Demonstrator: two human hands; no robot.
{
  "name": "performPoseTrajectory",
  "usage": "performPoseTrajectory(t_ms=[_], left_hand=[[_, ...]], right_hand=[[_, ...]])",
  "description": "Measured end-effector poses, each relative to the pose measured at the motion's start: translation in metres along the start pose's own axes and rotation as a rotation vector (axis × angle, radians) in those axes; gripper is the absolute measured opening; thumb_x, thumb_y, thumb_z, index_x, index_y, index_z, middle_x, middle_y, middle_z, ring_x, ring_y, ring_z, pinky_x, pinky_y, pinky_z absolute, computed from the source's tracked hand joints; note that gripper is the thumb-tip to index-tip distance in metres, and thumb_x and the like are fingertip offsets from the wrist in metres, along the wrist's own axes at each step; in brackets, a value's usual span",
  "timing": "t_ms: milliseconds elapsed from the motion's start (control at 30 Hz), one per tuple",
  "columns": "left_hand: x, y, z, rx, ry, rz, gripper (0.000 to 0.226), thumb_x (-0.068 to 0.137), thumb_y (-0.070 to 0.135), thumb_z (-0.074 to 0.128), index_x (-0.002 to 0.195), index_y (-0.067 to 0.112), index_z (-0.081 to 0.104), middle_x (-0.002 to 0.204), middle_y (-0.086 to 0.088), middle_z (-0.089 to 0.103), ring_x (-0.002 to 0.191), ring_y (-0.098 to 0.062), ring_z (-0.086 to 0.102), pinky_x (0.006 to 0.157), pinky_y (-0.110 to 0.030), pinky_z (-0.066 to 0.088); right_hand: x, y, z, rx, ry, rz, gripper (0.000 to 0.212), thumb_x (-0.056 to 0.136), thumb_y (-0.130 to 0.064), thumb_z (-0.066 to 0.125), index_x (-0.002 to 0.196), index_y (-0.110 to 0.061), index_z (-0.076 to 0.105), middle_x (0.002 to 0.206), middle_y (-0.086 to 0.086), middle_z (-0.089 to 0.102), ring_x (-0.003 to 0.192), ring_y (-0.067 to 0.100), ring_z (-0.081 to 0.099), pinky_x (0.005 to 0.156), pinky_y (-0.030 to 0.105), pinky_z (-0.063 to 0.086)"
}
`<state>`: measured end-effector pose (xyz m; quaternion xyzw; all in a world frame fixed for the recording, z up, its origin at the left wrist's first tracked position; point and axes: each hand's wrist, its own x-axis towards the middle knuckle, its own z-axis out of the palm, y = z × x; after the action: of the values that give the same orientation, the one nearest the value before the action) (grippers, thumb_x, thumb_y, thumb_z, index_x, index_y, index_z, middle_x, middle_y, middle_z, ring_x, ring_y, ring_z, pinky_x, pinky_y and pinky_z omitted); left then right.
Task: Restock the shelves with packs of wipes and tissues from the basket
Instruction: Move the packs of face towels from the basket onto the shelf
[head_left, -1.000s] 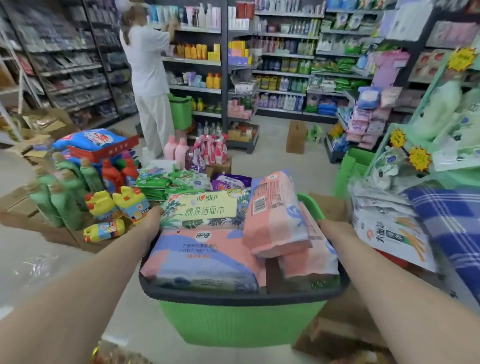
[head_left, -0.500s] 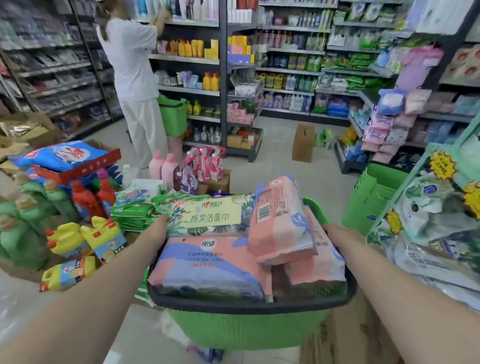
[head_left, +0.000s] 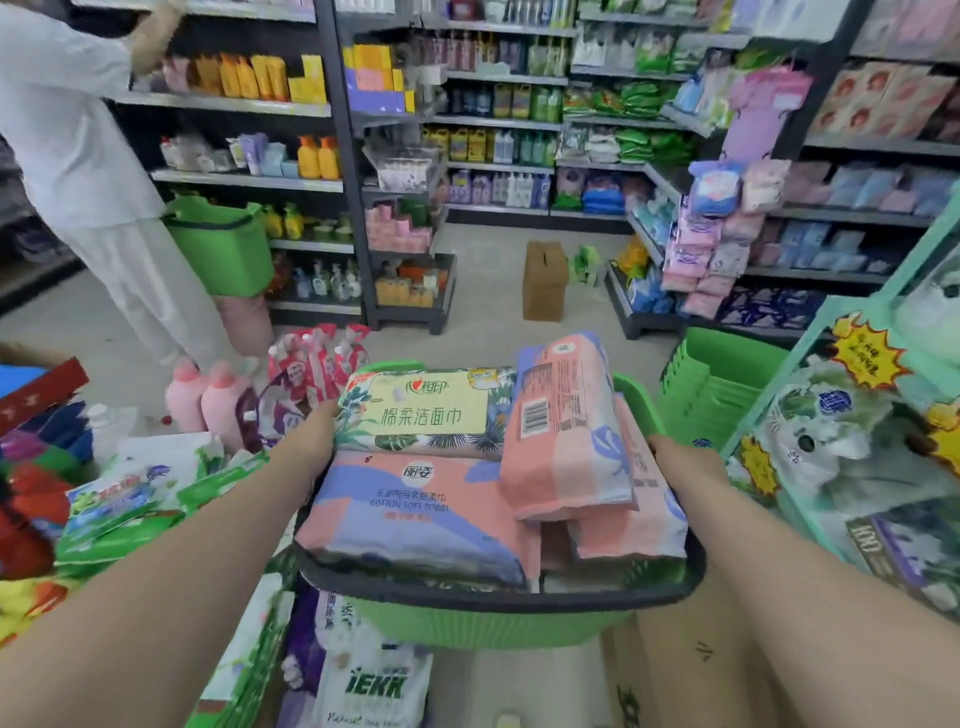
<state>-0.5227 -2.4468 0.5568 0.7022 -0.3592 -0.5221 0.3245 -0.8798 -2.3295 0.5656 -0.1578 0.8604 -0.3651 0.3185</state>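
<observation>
A shop aisle with grey shelves (head_left: 498, 122) full of bottles, packs and boxes runs across the far side, over a pale floor.

The left grip (head_left: 311, 447) and the right grip (head_left: 675, 460) each hold one side of a green basket (head_left: 493, 618), which hangs between them off the floor. The fingertips are hidden behind the rim and the packs.

Between the two grips the basket is filled to above its dark rim. Just beside the left grip lies a floral pack with a yellow label (head_left: 426, 415), and nearer the body a pink-and-purple towel pack (head_left: 415, 514) lies flat. Beside the right grip a pink pack with a barcode (head_left: 566, 431) leans tilted on another pink pack (head_left: 639, 519).

Beyond the left grip, pink bottles (head_left: 208, 400) and red-and-white pouches (head_left: 317, 358) stand on the floor. Outside it, green packs (head_left: 130, 525) lie in a heap. Below the basket a white bag (head_left: 374, 680) lies beside a cardboard carton (head_left: 691, 665).

Beyond the right grip is a stack of green baskets (head_left: 722, 379). Close outside it stands a display with yellow starburst tags (head_left: 862, 353).

Straight ahead, a brown box (head_left: 544, 280) stands in the aisle. Far beyond the left grip, a person in white (head_left: 78, 156) faces the shelves with a second green basket (head_left: 221, 244).
</observation>
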Motion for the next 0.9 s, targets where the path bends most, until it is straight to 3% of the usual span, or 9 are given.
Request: performPoseTrajectory(t_ms=[67, 100, 200, 267, 367, 467, 533, 733, 900], left_hand=[[0.042, 0.005, 0.015, -0.03, 0.005, 0.015, 0.076, 0.073, 0.06, 0.052, 0.129, 0.008, 0.049, 0.118, -0.012, 0.058, 0.102, -0.038, 0.061, 0.093, -0.047, 0.048], [0.078, 0.003, 0.025, -0.027, -0.016, 0.005, 0.085, 0.069, 0.066, 0.054, 0.132, 0.009, 0.048, 0.121, -0.008, 0.058, 0.103, -0.039, 0.062, 0.093, -0.049, 0.048], [0.184, 0.009, 0.069, 0.033, -0.061, -0.05, 0.089, 0.057, 0.079, 0.05, 0.11, 0.009, 0.065, 0.111, -0.019, 0.067, 0.09, -0.041, 0.067, 0.084, -0.052, 0.053], [0.173, 0.054, 0.1, 0.039, -0.075, -0.05, 0.078, 0.071, 0.071, 0.042, 0.104, 0.005, 0.067, 0.098, -0.024, 0.068, 0.081, -0.037, 0.068, 0.081, -0.048, 0.055], [0.154, 0.116, 0.146, 0.05, -0.147, -0.025, 0.057, 0.095, 0.048, 0.032, 0.088, 0.001, 0.064, 0.072, -0.02, 0.064, 0.062, -0.029, 0.061, 0.061, -0.034, 0.051], [0.183, 0.156, 0.188, 0.082, -0.153, -0.006, 0.06, 0.091, 0.05, 0.033, 0.096, -0.001, 0.064, 0.075, -0.019, 0.065, 0.064, -0.03, 0.063, 0.066, -0.036, 0.053], [0.203, 0.179, 0.213, 0.106, -0.147, 0.034, 0.058, 0.096, 0.045, 0.032, 0.088, -0.002, 0.064, 0.072, -0.018, 0.062, 0.065, -0.029, 0.06, 0.066, -0.035, 0.051], [0.278, 0.243, 0.286, 0.069, -0.211, 0.049, 0.053, 0.097, 0.039, 0.031, 0.081, 0.003, 0.066, 0.062, -0.015, 0.066, 0.058, -0.028, 0.06, 0.053, -0.028, 0.045], [0.364, 0.299, 0.348, 0.039, -0.305, -0.017, 0.058, 0.095, 0.042, 0.029, 0.083, 0.001, 0.068, 0.051, -0.012, 0.066, 0.043, -0.025, 0.061, 0.044, -0.02, 0.046]], right_hand=[[0.026, -0.015, 0.003, -0.015, -0.002, -0.006, 0.032, 0.081, -0.035, 0.059, 0.075, -0.005, 0.055, 0.075, 0.013, 0.058, 0.072, 0.028, 0.056, 0.066, 0.032, 0.041], [0.042, -0.023, 0.005, -0.041, -0.014, -0.013, 0.031, 0.082, -0.036, 0.058, 0.076, -0.005, 0.056, 0.073, 0.013, 0.058, 0.068, 0.027, 0.054, 0.064, 0.031, 0.04], [0.099, -0.056, 0.011, -0.084, -0.038, -0.004, 0.029, 0.084, -0.034, 0.058, 0.072, -0.008, 0.057, 0.071, 0.012, 0.058, 0.066, 0.026, 0.055, 0.061, 0.029, 0.039], [0.142, -0.081, 0.014, -0.096, -0.047, 0.01, 0.029, 0.084, -0.033, 0.059, 0.069, -0.008, 0.058, 0.07, 0.012, 0.061, 0.065, 0.025, 0.058, 0.057, 0.027, 0.042], [0.2, -0.12, 0.015, -0.062, -0.049, 0.041, 0.03, 0.083, -0.033, 0.06, 0.07, -0.007, 0.059, 0.068, 0.011, 0.061, 0.062, 0.024, 0.058, 0.056, 0.026, 0.043], [0.246, -0.154, 0.014, -0.064, -0.026, 0.045, 0.032, 0.082, -0.036, 0.06, 0.08, -0.004, 0.064, 0.071, 0.011, 0.061, 0.062, 0.023, 0.058, 0.056, 0.027, 0.042], [0.273, -0.175, 0.012, 0.0, -0.009, 0.045, 0.033, 0.079, -0.036, 0.063, 0.084, -0.003, 0.064, 0.078, 0.013, 0.064, 0.068, 0.026, 0.061, 0.058, 0.029, 0.043], [0.357, -0.236, 0.021, 0.045, 0.073, 0.05, 0.039, 0.075, -0.039, 0.063, 0.09, -0.003, 0.065, 0.092, 0.016, 0.067, 0.079, 0.031, 0.064, 0.066, 0.031, 0.048], [0.441, -0.286, 0.048, 0.036, 0.113, 0.09, 0.041, 0.072, -0.041, 0.062, 0.09, -0.005, 0.066, 0.087, 0.014, 0.068, 0.075, 0.03, 0.065, 0.073, 0.034, 0.052]])
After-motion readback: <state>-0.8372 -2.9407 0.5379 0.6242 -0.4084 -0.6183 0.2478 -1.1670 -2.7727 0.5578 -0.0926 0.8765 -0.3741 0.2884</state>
